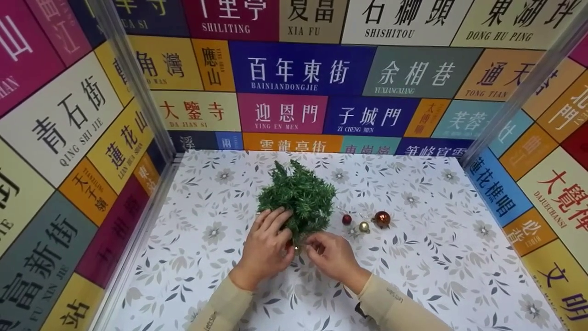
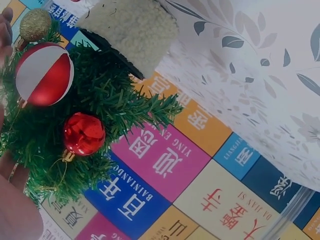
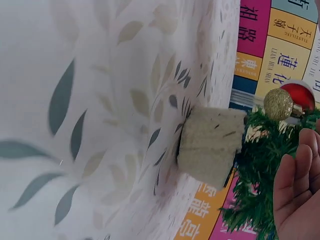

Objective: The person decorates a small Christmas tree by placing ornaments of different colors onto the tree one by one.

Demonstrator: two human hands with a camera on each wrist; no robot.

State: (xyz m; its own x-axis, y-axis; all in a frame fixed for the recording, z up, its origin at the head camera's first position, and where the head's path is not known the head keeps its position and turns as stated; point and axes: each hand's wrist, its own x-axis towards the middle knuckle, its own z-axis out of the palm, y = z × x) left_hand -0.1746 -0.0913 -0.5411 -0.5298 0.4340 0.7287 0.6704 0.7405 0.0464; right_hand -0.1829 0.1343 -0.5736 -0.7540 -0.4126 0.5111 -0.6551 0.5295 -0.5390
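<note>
A small green artificial Christmas tree (image 1: 298, 195) stands between my hands, on a pale fuzzy block-shaped base (image 3: 210, 145). My left hand (image 1: 268, 241) grips its near-left side, fingers among the branches and thumb low in front. Close to the branches on the near right, my right hand (image 1: 333, 255) has its fingers bent inward; I cannot tell what its fingertips hold. A glittery gold ball (image 3: 278, 104) hangs between the hands. A red-and-white ball (image 2: 45, 74) and a shiny red ball (image 2: 84, 133) also hang on the tree. Branches hide some left fingertips.
To the right of the tree lie a small dark red ball (image 1: 347, 219), a gold ball (image 1: 364, 226) and a larger copper-red ball (image 1: 382, 219). A floral cloth (image 1: 436, 271) covers the table. Colourful panels with lettering (image 1: 301, 69) enclose the back and both sides.
</note>
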